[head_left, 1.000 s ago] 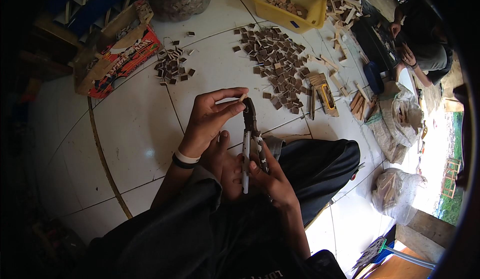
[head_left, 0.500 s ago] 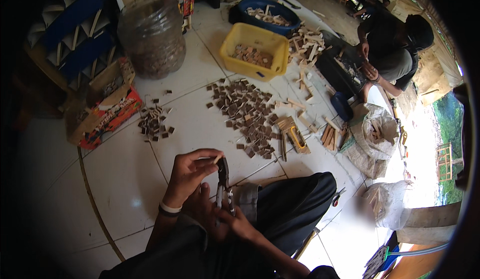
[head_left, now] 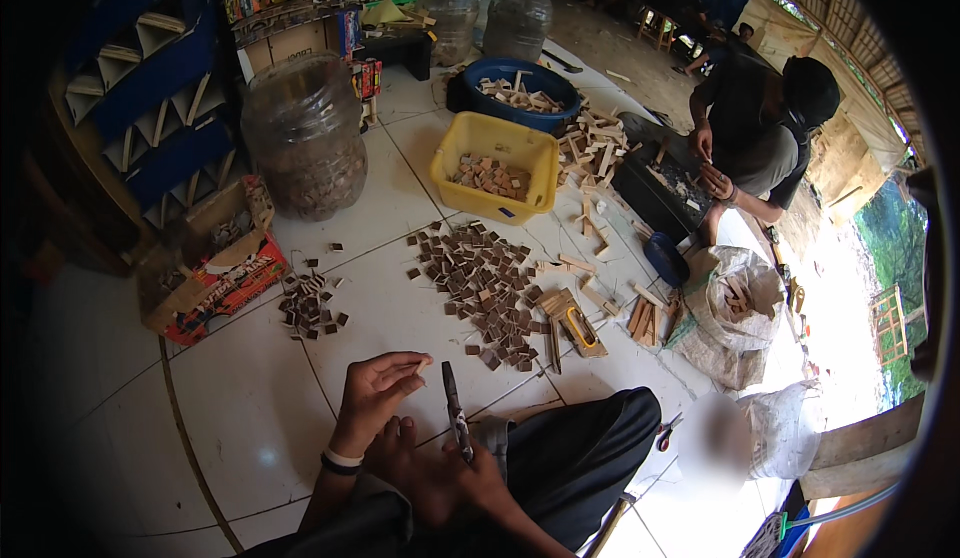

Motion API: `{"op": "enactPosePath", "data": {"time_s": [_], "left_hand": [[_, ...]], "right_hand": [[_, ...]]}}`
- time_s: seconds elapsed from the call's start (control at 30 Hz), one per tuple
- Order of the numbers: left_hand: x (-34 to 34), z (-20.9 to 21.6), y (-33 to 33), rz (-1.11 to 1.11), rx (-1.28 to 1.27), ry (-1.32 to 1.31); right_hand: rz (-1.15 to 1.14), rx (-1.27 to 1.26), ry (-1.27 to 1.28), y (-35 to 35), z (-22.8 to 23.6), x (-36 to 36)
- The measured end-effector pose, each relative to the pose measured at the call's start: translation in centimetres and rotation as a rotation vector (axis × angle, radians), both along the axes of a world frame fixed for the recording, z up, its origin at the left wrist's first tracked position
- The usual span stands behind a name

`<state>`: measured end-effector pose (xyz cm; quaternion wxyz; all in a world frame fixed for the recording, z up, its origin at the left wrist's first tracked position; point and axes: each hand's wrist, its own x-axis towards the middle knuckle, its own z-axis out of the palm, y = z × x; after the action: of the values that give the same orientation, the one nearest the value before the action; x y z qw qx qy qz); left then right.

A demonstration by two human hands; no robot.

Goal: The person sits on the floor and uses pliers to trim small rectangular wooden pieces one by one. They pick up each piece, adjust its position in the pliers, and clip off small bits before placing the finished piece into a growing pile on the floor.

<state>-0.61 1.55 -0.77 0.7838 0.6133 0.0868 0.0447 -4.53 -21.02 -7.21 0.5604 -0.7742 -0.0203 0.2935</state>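
Note:
My left hand [head_left: 372, 405], with a band at its wrist, pinches a small pale wooden piece [head_left: 424, 364] between thumb and fingertips. Just to its right, my right hand [head_left: 474, 476] is wrapped round the handles of dark-headed pliers [head_left: 452, 396], whose jaws point up and stand apart from the piece. Both hands are above my bare foot [head_left: 393, 442] and folded legs. Beyond them on the tiled floor spreads a large pile of small dark-brown square pieces [head_left: 488, 293]. A smaller heap of similar pieces [head_left: 312, 305] lies to the left.
A yellow tub [head_left: 446, 170] of small pieces and a blue basin [head_left: 467, 88] of wood offcuts stand at the back. A clear plastic container [head_left: 300, 108] and cardboard box [head_left: 225, 293] are at left. Scissors [head_left: 667, 432] lie right, near a sack [head_left: 722, 343]. Another person [head_left: 755, 108] works far right.
The pliers have come away from the wooden piece, which stays in my left fingers. Their head has turned more upright. The whole view has tilted, so the floor things appear lower.

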Motion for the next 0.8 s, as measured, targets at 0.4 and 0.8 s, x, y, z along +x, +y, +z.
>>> {"op": "enactPosePath", "data": {"time_s": [0.4,0.8], "left_hand": [[1.2,-10.3,3.4,0.731,0.326,0.056],[8.9,-13.8,-7.4,-0.077,1.097,-0.232]], "right_hand": [[-0.392,0.553,0.435,-2.4,0.5,2.1],[-0.446,0.613,0.480,-2.9,0.0,2.7]]}}
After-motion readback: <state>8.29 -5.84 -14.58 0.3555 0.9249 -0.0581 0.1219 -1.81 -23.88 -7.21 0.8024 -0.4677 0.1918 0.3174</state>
